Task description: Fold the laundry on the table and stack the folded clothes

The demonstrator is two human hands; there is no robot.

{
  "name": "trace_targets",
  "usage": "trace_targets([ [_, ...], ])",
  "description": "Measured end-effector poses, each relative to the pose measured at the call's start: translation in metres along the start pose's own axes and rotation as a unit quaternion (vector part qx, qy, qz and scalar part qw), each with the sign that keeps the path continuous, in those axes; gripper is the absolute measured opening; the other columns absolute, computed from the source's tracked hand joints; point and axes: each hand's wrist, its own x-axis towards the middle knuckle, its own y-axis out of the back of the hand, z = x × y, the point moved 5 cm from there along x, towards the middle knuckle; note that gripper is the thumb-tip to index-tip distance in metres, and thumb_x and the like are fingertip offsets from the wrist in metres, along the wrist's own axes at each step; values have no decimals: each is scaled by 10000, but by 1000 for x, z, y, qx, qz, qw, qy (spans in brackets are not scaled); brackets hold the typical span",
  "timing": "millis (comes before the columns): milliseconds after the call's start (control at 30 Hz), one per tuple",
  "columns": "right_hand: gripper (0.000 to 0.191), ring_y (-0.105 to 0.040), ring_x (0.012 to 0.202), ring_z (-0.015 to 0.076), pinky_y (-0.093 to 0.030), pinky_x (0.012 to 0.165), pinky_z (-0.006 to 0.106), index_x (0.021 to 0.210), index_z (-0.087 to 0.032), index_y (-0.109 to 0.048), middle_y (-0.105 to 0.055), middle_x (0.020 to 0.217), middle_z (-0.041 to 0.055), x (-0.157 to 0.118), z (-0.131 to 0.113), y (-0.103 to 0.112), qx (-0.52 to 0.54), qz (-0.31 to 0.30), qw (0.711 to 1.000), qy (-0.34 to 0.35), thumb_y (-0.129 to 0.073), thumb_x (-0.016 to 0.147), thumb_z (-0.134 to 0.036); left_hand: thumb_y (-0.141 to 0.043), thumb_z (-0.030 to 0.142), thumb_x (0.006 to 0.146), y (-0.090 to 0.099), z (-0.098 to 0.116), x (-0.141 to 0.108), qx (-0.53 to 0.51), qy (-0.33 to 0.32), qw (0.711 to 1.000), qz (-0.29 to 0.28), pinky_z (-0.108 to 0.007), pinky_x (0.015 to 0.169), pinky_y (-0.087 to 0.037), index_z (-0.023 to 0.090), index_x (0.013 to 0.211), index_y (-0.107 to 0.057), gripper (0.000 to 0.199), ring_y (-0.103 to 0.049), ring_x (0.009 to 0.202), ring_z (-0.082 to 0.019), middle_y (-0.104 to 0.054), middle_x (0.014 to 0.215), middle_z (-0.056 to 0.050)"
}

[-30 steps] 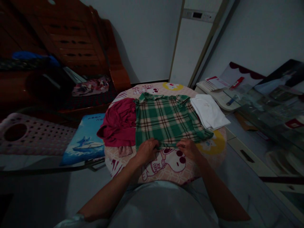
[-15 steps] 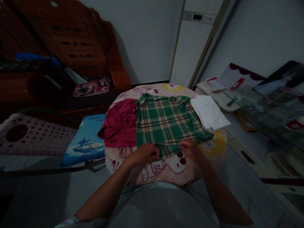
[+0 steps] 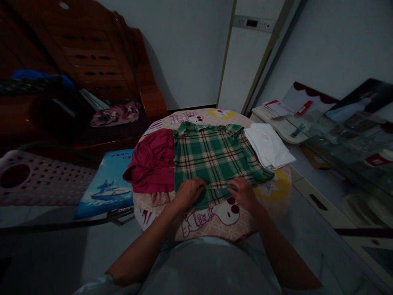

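Observation:
A green plaid shirt [image 3: 211,153] with a ruffled edge at its far side lies spread over the round table. My left hand [image 3: 190,192] rests on the near part of the shirt, its fingers closed on the cloth. To the right, my right hand [image 3: 244,193] pinches the same near part between thumb and fingers. A crumpled dark red garment [image 3: 153,162] lies against the shirt's left side. At the right, a folded white garment [image 3: 270,145] touches the shirt's sleeve.
The table's patterned pink cloth [image 3: 196,229] shows around the clothes. Left of it stand a blue printed board [image 3: 112,186] and a woven pink basket [image 3: 46,180]. A wooden bench [image 3: 98,61] is behind at left; a glass shelf [image 3: 337,151] is at right.
Both hands have moved slightly forward, away from my body, onto the shirt's near part. The other garments lie as before; the view has shifted a little.

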Motion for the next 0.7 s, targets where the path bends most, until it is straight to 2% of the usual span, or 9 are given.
trace_targets([
  [100, 284, -563, 1058, 284, -460, 910, 422, 1105, -189, -672, -642, 1163, 135, 1, -15, -14, -34, 6, 999, 27, -648, 822, -186, -553, 196, 905, 4, 5, 0, -48, -13, 999, 5, -247, 796, -476, 190, 926, -698, 146, -650, 883, -163, -703, 946, -36],
  [167, 297, -534, 1096, 297, -442, 940, 449, 1137, -183, -664, -612, 1228, 151, 1, -15, -21, -64, 16, 998, 19, -590, 849, -168, -575, 218, 897, 6, 6, -1, -79, -23, 997, -2, -236, 758, -464, 183, 892, -702, 133, -644, 837, -155, -704, 897, -30],
  [267, 331, -535, 1051, 276, -428, 936, 416, 1072, -158, -687, -643, 1132, 146, 2, 2, -23, -95, 42, 994, -18, -475, 834, -68, -595, 216, 874, 6, 5, -3, -114, -25, 993, -20, -224, 713, -449, 170, 847, -703, 121, -635, 786, -146, -697, 842, -23],
  [367, 335, -541, 960, 252, -425, 890, 368, 971, -149, -696, -662, 986, 123, 0, 31, -11, -123, 72, 988, -54, -444, 782, -32, -592, 148, 828, 4, 2, -6, -120, -23, 992, -40, -225, 718, -446, 167, 892, -704, 131, -635, 790, -147, -701, 877, -26],
  [500, 265, -543, 855, 230, -418, 816, 334, 830, -175, -676, -649, 835, 91, -11, 66, 13, -146, 124, 976, -101, -439, 781, -66, -505, -11, 685, -3, -1, -9, -85, -38, 993, -72, -245, 782, -455, 173, 1006, -683, 411, -642, 860, -162, -700, 980, -35],
  [600, 242, -574, 820, 223, -434, 785, 327, 781, -179, -678, -660, 789, 82, -21, 79, 26, -112, 145, 977, -113, -454, 769, -89, -450, -43, 614, -5, -1, -12, -78, -47, 994, -68, -257, 830, -456, 179, 1023, -661, 512, -642, 946, -177, -693, 1033, -42],
  [700, 238, -609, 799, 217, -461, 766, 326, 785, -175, -701, -687, 794, 79, -26, 81, 34, -58, 152, 982, -99, -473, 755, -111, -451, -23, 649, -2, -1, -16, -85, -50, 993, -63, -252, 818, -455, 191, 1015, -643, 465, -643, 912, -169, -695, 990, -24],
])
